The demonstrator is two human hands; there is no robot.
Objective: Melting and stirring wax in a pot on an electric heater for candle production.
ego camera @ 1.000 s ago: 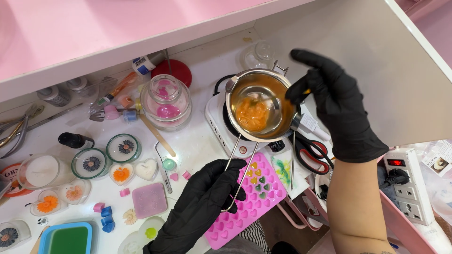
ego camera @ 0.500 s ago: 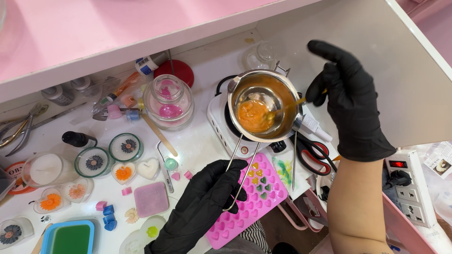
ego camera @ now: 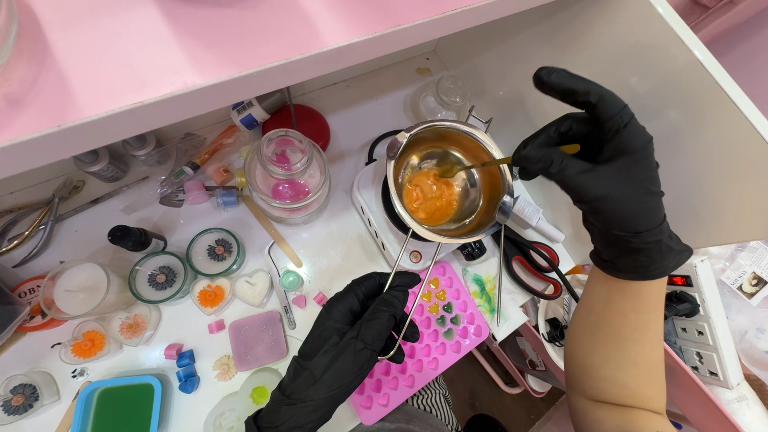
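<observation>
Currently, left hand [ego camera: 340,352] clamps the melting pot [ego camera: 448,180] handle; right hand [ego camera: 604,172] pinches a stirring stick [ego camera: 488,164]. Tilting could spill orange wax [ego camera: 430,198] onto the hotplate [ego camera: 376,212].

Left hand [ego camera: 352,340] grips the wire handle [ego camera: 406,280] of the melting pot [ego camera: 448,180]; right hand [ego camera: 600,172] holds a stirrer [ego camera: 480,165] in orange wax [ego camera: 430,197].

Bright, even overhead lighting; colours saturated, focus sharp across the bench [ego camera: 344,248]. Soft, short shadows lie beneath the shelf [ego camera: 240,72]. Glare glints on the metal pot [ego camera: 448,180] rim and glass jar [ego camera: 286,172]. Straight edges bow slightly toward the frame margins.
</observation>
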